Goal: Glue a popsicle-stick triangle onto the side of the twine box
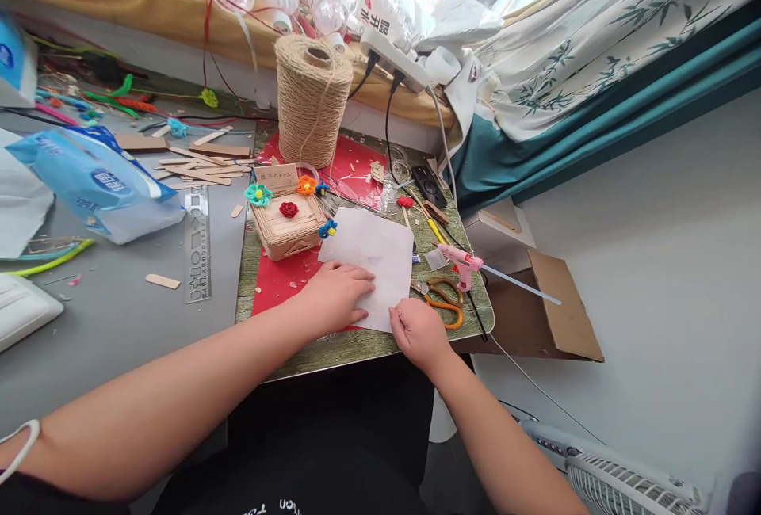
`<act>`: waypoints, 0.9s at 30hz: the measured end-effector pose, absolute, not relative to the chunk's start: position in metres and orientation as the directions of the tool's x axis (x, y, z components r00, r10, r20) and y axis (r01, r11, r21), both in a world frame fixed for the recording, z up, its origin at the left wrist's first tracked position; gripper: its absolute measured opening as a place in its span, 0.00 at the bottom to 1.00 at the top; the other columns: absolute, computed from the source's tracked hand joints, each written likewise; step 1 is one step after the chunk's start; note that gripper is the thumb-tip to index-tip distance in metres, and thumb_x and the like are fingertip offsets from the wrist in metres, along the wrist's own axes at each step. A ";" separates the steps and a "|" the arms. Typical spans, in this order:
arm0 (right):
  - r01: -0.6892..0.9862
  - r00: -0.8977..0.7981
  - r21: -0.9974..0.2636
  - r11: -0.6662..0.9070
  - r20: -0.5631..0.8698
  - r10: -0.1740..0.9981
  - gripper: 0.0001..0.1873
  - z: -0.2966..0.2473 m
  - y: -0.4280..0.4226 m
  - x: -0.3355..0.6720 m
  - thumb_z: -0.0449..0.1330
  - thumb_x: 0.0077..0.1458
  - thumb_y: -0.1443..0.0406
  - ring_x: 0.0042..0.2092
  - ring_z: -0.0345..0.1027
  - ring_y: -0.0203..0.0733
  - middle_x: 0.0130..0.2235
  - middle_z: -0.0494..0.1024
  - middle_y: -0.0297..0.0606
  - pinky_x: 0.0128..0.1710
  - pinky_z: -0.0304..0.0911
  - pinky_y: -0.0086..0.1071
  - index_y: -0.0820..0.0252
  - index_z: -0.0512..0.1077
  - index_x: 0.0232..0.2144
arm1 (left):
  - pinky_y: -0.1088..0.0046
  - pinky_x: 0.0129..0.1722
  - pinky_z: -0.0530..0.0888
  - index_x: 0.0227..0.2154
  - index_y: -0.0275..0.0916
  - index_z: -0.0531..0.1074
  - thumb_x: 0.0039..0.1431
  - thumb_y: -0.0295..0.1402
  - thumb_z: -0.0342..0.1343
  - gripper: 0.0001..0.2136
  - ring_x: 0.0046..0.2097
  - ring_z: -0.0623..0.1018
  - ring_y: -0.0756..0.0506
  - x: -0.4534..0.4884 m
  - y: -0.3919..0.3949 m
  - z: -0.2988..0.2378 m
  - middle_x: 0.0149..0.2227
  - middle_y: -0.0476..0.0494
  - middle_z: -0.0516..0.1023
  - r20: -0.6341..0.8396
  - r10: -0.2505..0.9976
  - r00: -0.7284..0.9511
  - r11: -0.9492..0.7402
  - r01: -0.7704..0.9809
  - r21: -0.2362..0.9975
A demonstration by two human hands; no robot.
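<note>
A white sheet of paper (380, 249) lies on the table over a red sheet (273, 284). My left hand (338, 297) rests flat on its lower left part, fingers stretched out. At the lower right corner of the paper, my right hand (419, 333) is closed, thumb and fingers pinched at the edge. Just behind the paper stands a small twine-wrapped box (288, 222) with a red rose (288, 210) on top and colourful pipe-cleaner flowers around it. Orange-handled scissors (445, 301) lie right beside my right hand, partly hidden by it.
A big twine spool (313, 99) stands at the back. On the right edge sits a pink glue gun (462, 263) with its stick pointing outward. Wooden sticks (199, 166), a clear stencil ruler (197, 246) and a blue wipes pack (98, 182) lie left. An open cardboard box (564, 301) is beyond the table.
</note>
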State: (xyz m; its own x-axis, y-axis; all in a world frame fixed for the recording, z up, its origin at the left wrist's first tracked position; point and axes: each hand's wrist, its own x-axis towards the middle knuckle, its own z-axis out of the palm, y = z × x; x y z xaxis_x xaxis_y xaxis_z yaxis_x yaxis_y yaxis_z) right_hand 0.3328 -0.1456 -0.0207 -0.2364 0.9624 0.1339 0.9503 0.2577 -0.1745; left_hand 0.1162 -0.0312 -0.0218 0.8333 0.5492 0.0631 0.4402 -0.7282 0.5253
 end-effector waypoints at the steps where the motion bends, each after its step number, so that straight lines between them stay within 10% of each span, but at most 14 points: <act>1: 0.950 -0.211 -0.203 0.237 0.141 0.967 0.20 -0.019 -0.141 0.331 0.48 0.73 0.64 0.33 0.64 0.44 0.28 0.71 0.38 0.36 0.57 0.37 0.55 0.66 0.26 | 0.55 0.58 0.64 0.51 0.46 0.78 0.58 0.37 0.65 0.17 0.63 0.75 0.38 0.116 -0.032 -0.021 0.63 0.45 0.76 0.066 0.547 0.835 -0.732 0.439 0.520; 27: 0.971 -0.204 -0.087 0.221 0.172 0.964 0.19 -0.032 -0.144 0.325 0.49 0.72 0.65 0.33 0.62 0.43 0.28 0.71 0.37 0.37 0.54 0.37 0.56 0.65 0.26 | 0.54 0.59 0.62 0.53 0.48 0.78 0.59 0.40 0.64 0.18 0.64 0.73 0.38 0.119 -0.028 -0.018 0.64 0.48 0.74 -0.010 0.543 0.840 -0.715 0.468 0.519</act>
